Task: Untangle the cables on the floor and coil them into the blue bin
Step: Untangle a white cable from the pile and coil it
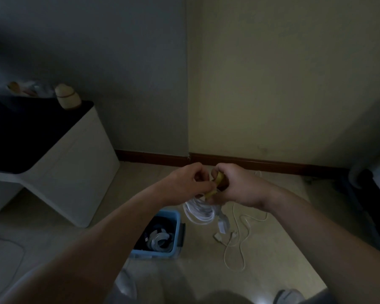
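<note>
Both my hands are raised in front of me, close together. My left hand [188, 183] pinches a yellow band [215, 185] that my right hand [235, 185] also grips. A coiled white cable [199, 210] hangs below the two hands, with its white adapter [223, 223] dangling at the right. The blue bin [162, 255] stands on the floor under my left forearm and holds coiled white and dark cables [159, 239]. A loose white cable [239, 244] with a plug lies in loops on the floor to the right of the bin.
A white cabinet [75, 172] with a dark top stands at the left, with a small jar [67, 99] on it. A thin cable [13, 244] runs over the floor at the far left. Dark furniture [369, 194] fills the right edge. My feet show at the bottom.
</note>
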`<state>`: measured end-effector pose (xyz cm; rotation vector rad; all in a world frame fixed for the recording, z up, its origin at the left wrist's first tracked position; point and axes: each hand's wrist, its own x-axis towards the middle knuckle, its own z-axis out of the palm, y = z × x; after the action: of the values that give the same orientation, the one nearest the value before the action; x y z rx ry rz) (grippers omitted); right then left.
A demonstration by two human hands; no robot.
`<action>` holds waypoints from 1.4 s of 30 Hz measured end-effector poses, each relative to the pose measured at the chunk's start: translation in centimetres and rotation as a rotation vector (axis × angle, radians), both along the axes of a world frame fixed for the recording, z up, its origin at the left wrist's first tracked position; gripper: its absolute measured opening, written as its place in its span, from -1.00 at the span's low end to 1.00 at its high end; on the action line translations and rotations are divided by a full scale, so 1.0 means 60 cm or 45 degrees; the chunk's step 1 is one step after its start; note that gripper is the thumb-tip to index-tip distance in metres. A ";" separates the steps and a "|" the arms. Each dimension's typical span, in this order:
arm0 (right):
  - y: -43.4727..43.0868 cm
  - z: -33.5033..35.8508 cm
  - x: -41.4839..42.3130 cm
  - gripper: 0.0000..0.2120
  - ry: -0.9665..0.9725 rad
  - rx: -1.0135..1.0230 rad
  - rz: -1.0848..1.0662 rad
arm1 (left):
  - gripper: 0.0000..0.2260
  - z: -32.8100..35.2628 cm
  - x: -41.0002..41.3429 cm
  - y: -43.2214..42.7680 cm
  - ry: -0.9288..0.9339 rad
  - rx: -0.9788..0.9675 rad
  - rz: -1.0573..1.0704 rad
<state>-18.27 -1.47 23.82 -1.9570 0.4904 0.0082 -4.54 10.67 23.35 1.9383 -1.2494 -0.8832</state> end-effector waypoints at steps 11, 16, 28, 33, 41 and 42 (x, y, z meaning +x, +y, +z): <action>-0.013 0.000 0.004 -0.79 -0.056 0.479 -0.057 | -0.84 -0.008 0.003 0.009 -0.027 -0.124 -0.022; -0.017 -0.007 0.006 -0.89 -0.153 0.324 -0.116 | -0.88 -0.006 -0.011 0.010 -0.303 -0.356 -0.070; -0.028 -0.009 0.003 -0.87 -0.221 0.350 -0.274 | -0.65 -0.006 -0.014 0.020 -0.658 -0.499 -0.186; -0.025 -0.009 0.003 -0.78 -0.223 0.439 -0.342 | -0.63 -0.001 -0.024 0.020 -0.823 -0.530 -0.200; -0.029 0.000 -0.001 -0.79 -0.256 0.445 -0.386 | -0.64 0.002 -0.030 0.018 -0.881 -0.644 -0.168; -0.028 0.002 -0.002 -0.78 -0.271 0.451 -0.407 | -0.63 0.002 -0.030 0.016 -0.876 -0.658 -0.153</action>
<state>-18.38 -3.17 23.92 -1.4979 0.6102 -0.2946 -6.36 11.66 23.48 1.7848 -1.7753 0.1087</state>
